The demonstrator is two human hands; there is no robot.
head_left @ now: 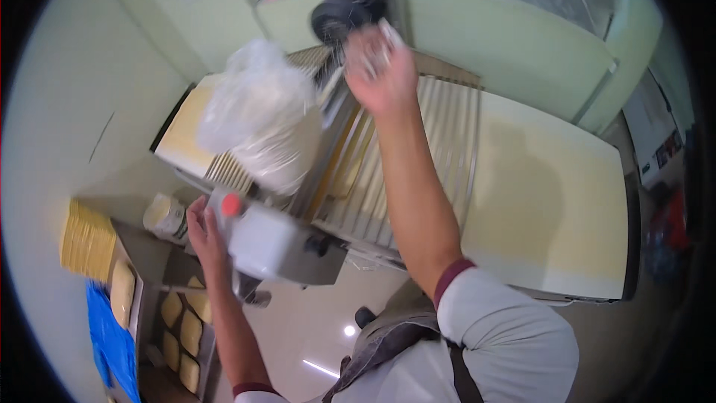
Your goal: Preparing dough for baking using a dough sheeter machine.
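Observation:
A dough sheeter stands before me, with a slatted metal guard (440, 142) and a pale conveyor belt (552, 201) to the right. My left hand (205, 231) is beside the sheeter's grey control box (261, 242), fingers stretched out near its round red button (231, 204). Whether it touches the box I cannot tell. My right hand (380, 71) reaches over the guard to the far side, in front of a black motor-like part (347, 11). Motion smears its fingers, and a whitish streak beside them cannot be made out. A clear plastic bag (265, 119) with white contents sits on the machine's left part.
At the lower left, shaped dough pieces (190, 332) lie in a tray. A yellow stack (86, 242), a white tub (164, 216) and a blue plastic sheet (108, 336) are close by. A pale green wall (507, 37) runs behind the machine.

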